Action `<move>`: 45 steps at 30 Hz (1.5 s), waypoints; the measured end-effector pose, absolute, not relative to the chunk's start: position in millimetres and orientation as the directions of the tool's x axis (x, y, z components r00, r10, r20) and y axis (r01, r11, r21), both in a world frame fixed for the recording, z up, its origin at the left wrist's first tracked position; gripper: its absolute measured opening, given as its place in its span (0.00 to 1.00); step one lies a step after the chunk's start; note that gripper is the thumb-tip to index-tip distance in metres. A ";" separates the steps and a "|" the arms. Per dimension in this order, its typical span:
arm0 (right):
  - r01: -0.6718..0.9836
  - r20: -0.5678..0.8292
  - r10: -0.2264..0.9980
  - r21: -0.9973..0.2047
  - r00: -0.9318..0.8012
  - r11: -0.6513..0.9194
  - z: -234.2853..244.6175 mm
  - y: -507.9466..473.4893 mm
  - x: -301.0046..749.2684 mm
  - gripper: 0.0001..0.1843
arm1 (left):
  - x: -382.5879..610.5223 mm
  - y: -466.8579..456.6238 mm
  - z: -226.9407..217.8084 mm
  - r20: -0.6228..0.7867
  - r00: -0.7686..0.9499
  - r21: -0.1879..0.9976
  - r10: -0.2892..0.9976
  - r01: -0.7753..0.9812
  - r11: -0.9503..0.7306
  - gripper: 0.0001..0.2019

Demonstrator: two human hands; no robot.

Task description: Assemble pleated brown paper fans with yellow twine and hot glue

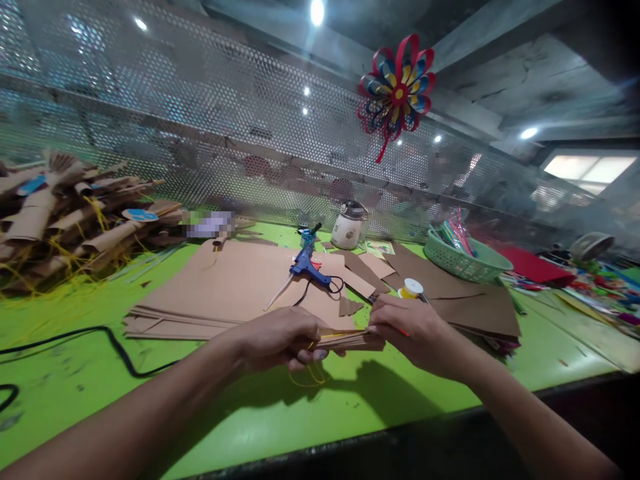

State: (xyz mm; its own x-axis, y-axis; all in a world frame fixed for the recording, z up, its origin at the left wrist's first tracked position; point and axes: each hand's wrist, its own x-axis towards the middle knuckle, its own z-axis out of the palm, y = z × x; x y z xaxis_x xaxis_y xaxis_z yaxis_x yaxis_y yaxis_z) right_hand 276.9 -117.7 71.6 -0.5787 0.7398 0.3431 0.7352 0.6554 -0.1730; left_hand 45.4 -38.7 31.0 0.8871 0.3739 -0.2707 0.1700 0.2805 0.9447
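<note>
Between my hands is a folded, layered strip of brown kraft paper [353,341], held just above the green table. My left hand [287,337] is closed around its left end, with fingers underneath. A loop of yellow string [309,381] hangs below those fingers, and a strand runs along the top of the folds. My right hand [407,323] pinches the right end. A small orange-red tip shows beside its fingers; I cannot make out what it belongs to. Just behind my hands lies a blue glue gun [310,267] on a stack of brown paper sheets [240,273].
A white spool with yellow thread [411,288] stands beyond my right hand. Farther back are a white jug [347,227] and a green basket [465,263]. Rolled brown paper pieces [65,213] pile up at left. A black cord [117,343] crosses the table [240,433].
</note>
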 end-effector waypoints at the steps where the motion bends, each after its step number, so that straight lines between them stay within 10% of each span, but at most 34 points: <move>1: 0.734 0.331 0.740 -0.171 -0.586 0.658 72.0 -119.3 276.6 0.12 | 45.3 -37.7 30.5 -0.271 0.888 0.942 0.371 0.164 0.294 0.13; 20: 0.662 0.468 0.671 -0.215 -0.575 0.718 59.8 -125.5 277.9 0.12 | 43.2 -36.3 30.7 -0.285 0.910 0.899 0.301 0.144 0.414 0.26; 30: 0.607 0.407 0.623 -0.186 -0.668 0.773 60.5 -130.7 262.1 0.14 | 46.0 -32.1 14.9 -0.185 0.982 0.907 -0.032 0.183 0.379 0.17; 45: 0.555 0.499 0.627 -0.306 -0.599 0.774 46.2 -112.9 269.6 0.16 | 44.3 -31.2 16.4 -0.222 0.958 0.908 0.179 0.136 0.397 0.09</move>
